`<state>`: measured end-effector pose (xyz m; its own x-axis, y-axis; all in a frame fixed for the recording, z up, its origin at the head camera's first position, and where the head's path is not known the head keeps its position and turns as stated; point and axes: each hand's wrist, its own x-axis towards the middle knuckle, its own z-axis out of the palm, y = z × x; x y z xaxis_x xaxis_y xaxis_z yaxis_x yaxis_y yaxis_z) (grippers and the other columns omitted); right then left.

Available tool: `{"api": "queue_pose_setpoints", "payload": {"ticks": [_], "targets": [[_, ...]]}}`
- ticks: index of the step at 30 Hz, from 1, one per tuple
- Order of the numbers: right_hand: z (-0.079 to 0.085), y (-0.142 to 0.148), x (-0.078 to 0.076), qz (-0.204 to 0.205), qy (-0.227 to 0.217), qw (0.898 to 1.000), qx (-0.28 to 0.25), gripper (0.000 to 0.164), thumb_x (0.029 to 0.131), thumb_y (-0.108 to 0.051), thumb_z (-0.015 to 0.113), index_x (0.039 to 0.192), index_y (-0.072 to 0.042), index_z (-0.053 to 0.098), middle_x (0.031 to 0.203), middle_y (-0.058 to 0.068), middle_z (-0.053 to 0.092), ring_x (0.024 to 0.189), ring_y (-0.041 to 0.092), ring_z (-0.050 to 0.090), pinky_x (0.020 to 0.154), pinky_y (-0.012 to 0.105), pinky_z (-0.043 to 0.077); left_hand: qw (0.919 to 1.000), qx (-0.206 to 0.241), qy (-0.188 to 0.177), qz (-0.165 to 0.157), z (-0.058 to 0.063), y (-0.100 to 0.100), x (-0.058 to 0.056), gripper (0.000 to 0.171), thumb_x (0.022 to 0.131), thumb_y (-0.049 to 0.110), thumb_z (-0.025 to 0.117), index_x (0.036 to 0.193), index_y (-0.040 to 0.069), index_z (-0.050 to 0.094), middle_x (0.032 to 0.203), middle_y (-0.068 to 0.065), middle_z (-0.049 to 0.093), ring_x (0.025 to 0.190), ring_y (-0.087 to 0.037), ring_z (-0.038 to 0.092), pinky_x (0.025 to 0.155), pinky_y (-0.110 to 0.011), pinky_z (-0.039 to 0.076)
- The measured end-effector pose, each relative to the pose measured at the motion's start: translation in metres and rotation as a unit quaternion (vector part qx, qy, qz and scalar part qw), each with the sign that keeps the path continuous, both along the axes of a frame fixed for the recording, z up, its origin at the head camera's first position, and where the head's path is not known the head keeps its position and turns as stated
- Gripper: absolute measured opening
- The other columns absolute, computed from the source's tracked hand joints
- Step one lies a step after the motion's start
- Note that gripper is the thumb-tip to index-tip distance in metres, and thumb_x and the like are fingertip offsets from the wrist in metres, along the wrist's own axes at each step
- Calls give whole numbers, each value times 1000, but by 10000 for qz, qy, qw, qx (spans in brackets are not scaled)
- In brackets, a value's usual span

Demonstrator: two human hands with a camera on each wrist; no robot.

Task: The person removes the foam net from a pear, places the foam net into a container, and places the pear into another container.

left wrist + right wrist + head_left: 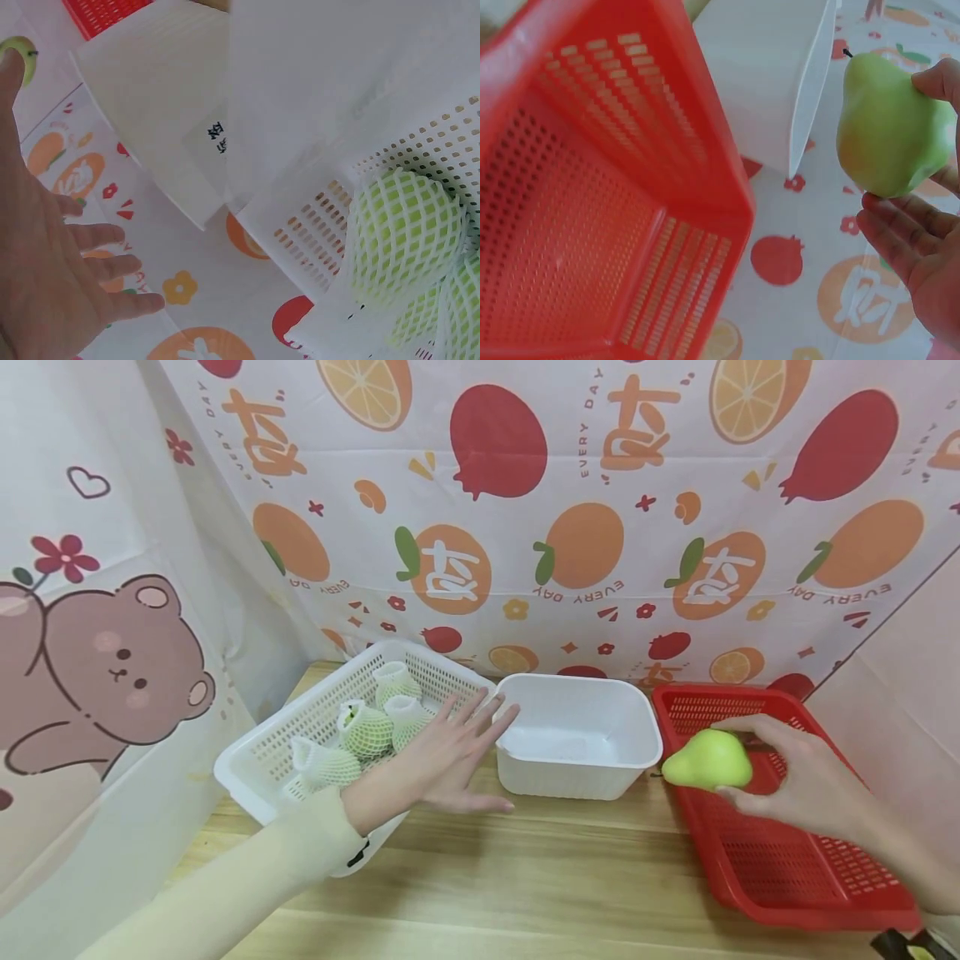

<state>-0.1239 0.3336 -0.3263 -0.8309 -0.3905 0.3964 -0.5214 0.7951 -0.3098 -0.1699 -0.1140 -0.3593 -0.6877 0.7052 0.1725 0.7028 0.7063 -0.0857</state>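
A green pear (708,761) with a dark stem is pinched between the thumb and fingers of my right hand (806,777), above the red basket (738,893). In the right wrist view the pear (889,124) shows bare, without a net. My left hand (450,756) is spread with straight fingers and holds nothing. It hovers between the white basket (258,747) and the white tub (562,781). Several pears in white foam nets (367,729) lie in the white basket, partly hidden by my left hand and forearm.
The white tub stands between the two baskets, near the back curtain (510,560) printed with fruit. Another curtain (150,660) with a bear hangs at the left. Bare wooden tabletop (525,877) shows in front of the tub. The red basket has raised walls.
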Motion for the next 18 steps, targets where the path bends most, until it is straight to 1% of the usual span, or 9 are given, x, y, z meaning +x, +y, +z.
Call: {"api": "queue_pose_setpoints", "payload": {"ticks": [3, 8, 11, 13, 16, 18], "targets": [[1, 9, -8, -27, 55, 10000, 78, 81, 60, -21, 104, 132, -22, 66, 120, -7, 69, 100, -18, 55, 81, 0, 47, 10000, -34, 60, 61, 1, -3, 6, 121, 81, 86, 59, 168, 10, 25, 172, -19, 34, 161, -43, 28, 126, -68, 30], [0, 22, -19, -109, 130, 9996, 205, 80, 60, -20, 103, 130, -16, 66, 116, -2, 71, 98, -21, 51, 81, 0, 45, 9996, 112, 172, 182, 6, -10, 18, 122, 79, 86, 62, 167, 9, 27, 172, -20, 32, 162, -42, 27, 127, -68, 29], [1, 30, -25, -229, 61, 9993, 280, 78, 62, -22, 102, 130, -15, 66, 114, 1, 73, 98, -21, 48, 78, 3, 46, 9991, 203, 288, 245, 8, -14, 26, 123, 78, 87, 63, 167, 9, 28, 172, -19, 31, 161, -43, 29, 127, -68, 29], [1, 35, -29, -290, -15, 9990, 352, 77, 64, -25, 102, 130, -14, 65, 113, 3, 73, 98, -23, 46, 76, 5, 46, 9987, 244, 351, 290, 6, -16, 30, 124, 77, 87, 63, 167, 9, 27, 173, -19, 31, 160, -43, 30, 127, -67, 28], [2, 42, -36, -358, -119, 9984, 421, 76, 66, -28, 101, 132, -14, 64, 113, 5, 74, 99, -25, 44, 76, 5, 45, 9982, 262, 392, 375, 5, -17, 38, 126, 77, 89, 62, 168, 10, 24, 173, -17, 31, 161, -42, 28, 129, -65, 26], [1, 47, -40, -371, -209, 9982, 429, 75, 67, -28, 100, 132, -13, 64, 115, 7, 73, 99, -26, 42, 75, 7, 46, 9981, 277, 351, 423, 3, -18, 42, 127, 78, 89, 61, 169, 10, 22, 174, -17, 30, 162, -42, 26, 130, -65, 25]]}}
